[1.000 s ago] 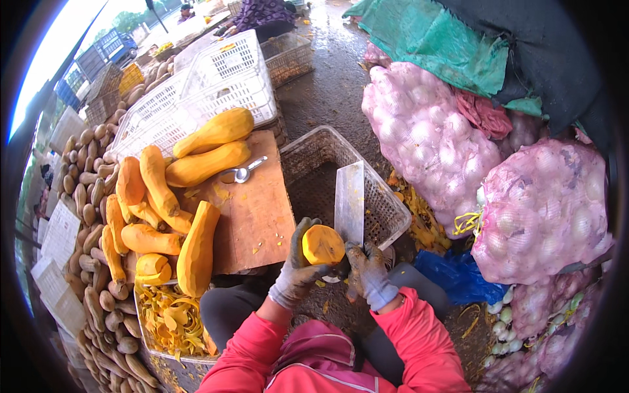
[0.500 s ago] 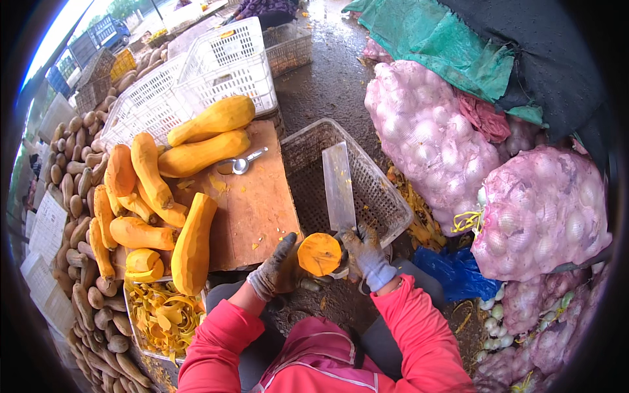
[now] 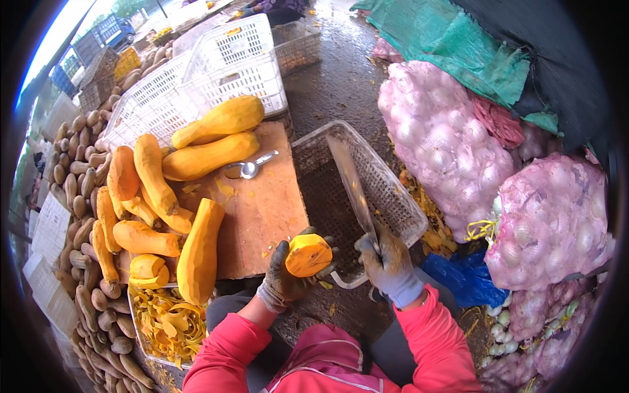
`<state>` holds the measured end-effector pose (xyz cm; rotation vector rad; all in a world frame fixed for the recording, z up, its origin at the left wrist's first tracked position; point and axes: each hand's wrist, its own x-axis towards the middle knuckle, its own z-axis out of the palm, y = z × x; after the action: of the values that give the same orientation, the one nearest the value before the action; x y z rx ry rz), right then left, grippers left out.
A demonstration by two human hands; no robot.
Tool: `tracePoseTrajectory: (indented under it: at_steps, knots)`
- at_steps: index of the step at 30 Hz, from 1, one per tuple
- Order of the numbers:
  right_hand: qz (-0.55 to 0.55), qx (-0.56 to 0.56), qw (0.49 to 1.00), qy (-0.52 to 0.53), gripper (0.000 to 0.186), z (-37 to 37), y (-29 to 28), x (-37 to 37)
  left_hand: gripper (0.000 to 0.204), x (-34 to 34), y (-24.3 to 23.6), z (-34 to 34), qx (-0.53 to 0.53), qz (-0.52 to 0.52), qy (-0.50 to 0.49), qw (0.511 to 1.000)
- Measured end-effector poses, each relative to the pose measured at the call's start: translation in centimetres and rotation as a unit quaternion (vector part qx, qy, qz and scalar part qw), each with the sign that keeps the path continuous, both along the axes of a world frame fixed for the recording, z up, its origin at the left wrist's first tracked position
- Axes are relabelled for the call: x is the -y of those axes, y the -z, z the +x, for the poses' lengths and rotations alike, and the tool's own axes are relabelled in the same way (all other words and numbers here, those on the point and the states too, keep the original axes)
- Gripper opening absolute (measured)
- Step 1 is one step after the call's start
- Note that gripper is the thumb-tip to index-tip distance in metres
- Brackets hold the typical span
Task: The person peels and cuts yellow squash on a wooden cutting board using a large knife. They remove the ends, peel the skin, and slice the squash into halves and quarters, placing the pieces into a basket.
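Gripping a squash piece and a broad knife beside the cutting board

Seen from the head camera, the left hand [image 3: 283,278], in a dark glove, is closed around an orange squash piece [image 3: 308,255], cut face turned up, just off the near right corner of the wooden cutting board [image 3: 265,216]. The right hand [image 3: 388,262], in a grey glove, is clamped on the handle of a broad knife [image 3: 350,180]; its blade rises away from the hand, blurred, to the right of the board and over a grey mesh basket [image 3: 400,196] that stands against the board's right edge. The squash piece and the knife hand are near each other but apart.

On the board lie 2 long peeled squashes [image 3: 213,141] at the far side, with a metal spoon [image 3: 250,169] just in front of them. A heap of more peeled squashes [image 3: 141,203] covers the board's left side. Below that heap, at the board's near left corner, a crate holds curled orange peelings [image 3: 167,324]. White plastic crates [image 3: 223,65] stand beyond the board's far edge. Brown unpeeled squashes [image 3: 78,170] line the ground left of the board. Well to the right of the board, past the basket, pink net sacks of onions [image 3: 445,141] lie stacked, a blue bag [image 3: 465,278] at their foot.
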<state>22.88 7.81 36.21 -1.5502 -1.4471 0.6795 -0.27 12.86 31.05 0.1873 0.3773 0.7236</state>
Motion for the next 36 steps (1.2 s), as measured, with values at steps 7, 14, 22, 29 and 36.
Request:
tracePoseTrajectory:
  at_steps: [7,14,22,29,36]
  knots:
    - [0.16,0.151,0.968,-0.119,0.058,-3.1,-0.6,2.5,0.074,-0.5,0.5,-1.3,-0.13,0.219,-0.068,0.965]
    - [0.165,0.252,0.938,-0.171,0.068,-3.3,-0.4,2.5,0.065,-0.9,-1.7,-1.8,-0.235,0.418,-0.024,0.877]
    - [0.165,0.289,0.924,-0.188,0.069,-3.0,-0.7,2.8,0.059,-1.4,-2.2,-2.1,-0.091,0.138,-0.089,0.982]
    - [0.032,0.294,0.946,-0.132,0.063,-2.5,0.6,2.2,0.076,-1.6,-1.0,-3.0,-0.232,0.252,-0.083,0.936]
    - [0.008,0.059,0.997,-0.047,0.053,-0.6,3.1,1.4,0.091,-1.9,-2.6,-2.1,-0.315,0.308,-0.069,0.895]
